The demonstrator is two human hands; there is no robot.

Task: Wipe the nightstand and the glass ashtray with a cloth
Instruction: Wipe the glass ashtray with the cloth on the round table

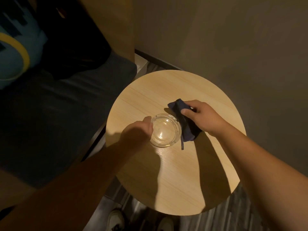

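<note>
A round light-wood nightstand (175, 172) fills the middle of the head view. On its left half stands a clear round glass ashtray (164, 130), upright. My left hand (138, 132) grips the ashtray's left rim, thumb on the top edge. My right hand (202, 118) holds a dark blue cloth (185, 120) just right of the ashtray. The cloth hangs bunched from my fingers, its lower end and a loose strap touching the tabletop beside the glass. Part of the cloth is hidden under my right palm.
A dark upholstered seat or bed (58, 114) borders the nightstand on the left, with a light-blue and yellow cushion (15, 50) at the far left. A brown wall (233, 39) rises behind. My shoes (116, 220) show on the striped floor below.
</note>
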